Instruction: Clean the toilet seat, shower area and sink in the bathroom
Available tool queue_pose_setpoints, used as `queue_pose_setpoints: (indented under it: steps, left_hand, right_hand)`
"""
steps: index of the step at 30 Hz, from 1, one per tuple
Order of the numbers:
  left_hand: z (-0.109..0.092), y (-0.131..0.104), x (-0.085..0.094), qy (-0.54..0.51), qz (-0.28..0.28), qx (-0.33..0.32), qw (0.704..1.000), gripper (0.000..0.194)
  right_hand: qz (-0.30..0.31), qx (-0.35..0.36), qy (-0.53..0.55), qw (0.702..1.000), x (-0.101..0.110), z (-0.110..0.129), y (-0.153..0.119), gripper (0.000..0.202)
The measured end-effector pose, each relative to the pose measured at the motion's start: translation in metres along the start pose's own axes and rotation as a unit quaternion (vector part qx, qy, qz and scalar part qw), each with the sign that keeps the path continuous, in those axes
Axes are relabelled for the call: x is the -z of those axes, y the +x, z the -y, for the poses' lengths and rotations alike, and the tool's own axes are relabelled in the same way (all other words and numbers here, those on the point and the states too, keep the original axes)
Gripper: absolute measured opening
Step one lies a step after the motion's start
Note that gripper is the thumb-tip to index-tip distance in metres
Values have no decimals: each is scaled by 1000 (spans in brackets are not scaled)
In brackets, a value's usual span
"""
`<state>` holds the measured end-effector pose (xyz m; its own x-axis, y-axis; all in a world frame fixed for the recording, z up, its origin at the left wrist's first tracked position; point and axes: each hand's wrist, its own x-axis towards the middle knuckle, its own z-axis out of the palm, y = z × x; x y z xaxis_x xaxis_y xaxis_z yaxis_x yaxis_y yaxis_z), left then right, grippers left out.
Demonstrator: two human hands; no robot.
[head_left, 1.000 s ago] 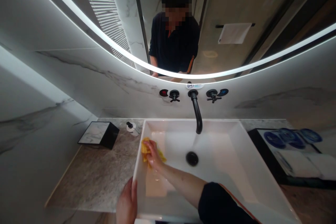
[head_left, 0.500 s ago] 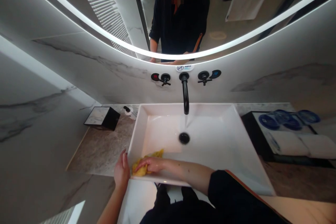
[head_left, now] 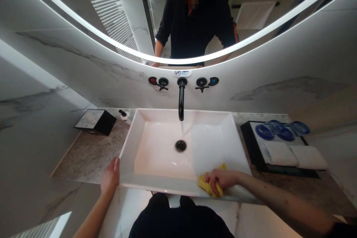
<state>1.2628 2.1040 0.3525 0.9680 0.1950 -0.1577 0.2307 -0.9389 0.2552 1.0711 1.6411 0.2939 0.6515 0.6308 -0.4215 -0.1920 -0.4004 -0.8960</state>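
My right hand (head_left: 221, 179) is closed around a crumpled yellow cloth (head_left: 210, 186). It presses the cloth against the inner front wall of the white rectangular sink (head_left: 161, 148), towards the right. At the sink's left front corner, my left hand (head_left: 111, 174) rests against the outer side with its fingers stretched out, holding nothing. A black wall faucet (head_left: 181, 100) reaches over the basin above a dark drain (head_left: 180, 145). The basin's bottom looks wet around the drain.
Left of the sink stand a black tissue box (head_left: 96, 122) and a small pump bottle (head_left: 124, 115). On the right, a dark tray (head_left: 247, 137) holds rolled white towels (head_left: 295, 155) and several blue-lidded glasses (head_left: 279, 130). Above, a lit mirror (head_left: 192, 33) reflects a person.
My right hand has swept the yellow cloth from the sink's left front corner to the right along the front wall. My left hand stays at the left edge. The view has shifted slightly right.
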Motion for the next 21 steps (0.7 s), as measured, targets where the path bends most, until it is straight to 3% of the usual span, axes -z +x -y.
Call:
queue_pose_setpoints:
  steps: [3, 6, 10, 14, 16, 18, 21]
  left_hand:
    - [-4, -1, 2, -19, 37, 24, 999, 64]
    - [-7, -2, 4, -24, 60, 32, 997, 65]
    - [-10, -2, 8, -56, 72, 30, 995, 69]
    - [-8, -1, 9, -78, 86, 54, 992, 77]
    - [-6, 0, 9, -88, 95, 57, 990, 79]
    - [-2, 2, 8, -95, 108, 61, 988, 81]
    - [6, 6, 4, -109, 122, 60, 985, 83]
  right_hand:
    - [-44, -68, -57, 995, 2, -6, 1, 58]
    - [-117, -74, -109, 984, -5, -1, 32, 65]
    - [-91, 6, -169, 981, -33, 19, 109, 64]
    - [-111, 128, -240, 956, -53, 43, 213, 47]
    - [-144, 154, -275, 938, -46, 53, 265, 40]
    - [-193, 163, -306, 918, -27, 62, 307, 38]
    - [-253, 158, -343, 891, 18, 68, 341, 39]
